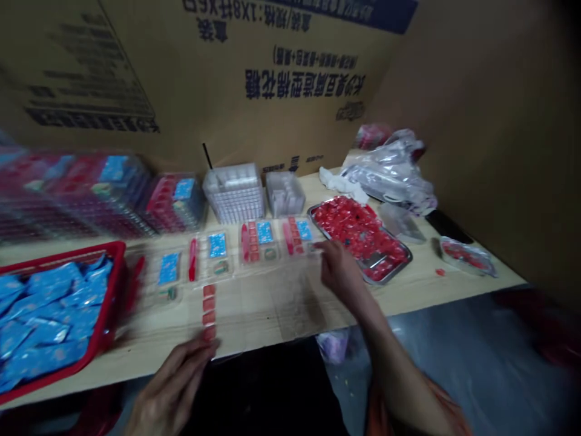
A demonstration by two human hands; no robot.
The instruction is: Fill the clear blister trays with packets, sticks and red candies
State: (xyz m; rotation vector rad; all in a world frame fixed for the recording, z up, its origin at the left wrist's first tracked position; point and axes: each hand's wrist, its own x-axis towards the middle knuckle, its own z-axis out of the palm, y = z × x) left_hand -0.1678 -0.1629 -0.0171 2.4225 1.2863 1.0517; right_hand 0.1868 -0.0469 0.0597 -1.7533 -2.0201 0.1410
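My left hand (170, 378) is at the table's front edge, thumb and fingers pinched on the lower end of a strip of small red pieces (209, 303). My right hand (338, 272) is curled, its fingertips by the lower corner of the rightmost filled clear tray (297, 248); what they hold, if anything, is hidden. That tray and its neighbour (258, 257) each hold a red stick, red pieces, a blue packet and a small round item. Two trays farther left, one of them a clear tray (229, 266), show a blue packet and a round item. Clear plastic sheeting or trays lie between my hands.
A red basket (118, 266) of blue packets stands at left. Stacked filled trays (68, 194) and clear empty trays (236, 194) line the back. At right are a metal tray (399, 266) of red wrapped pieces, plastic bags (390, 172) and a packet (467, 257). Cardboard (190, 103) rises behind.
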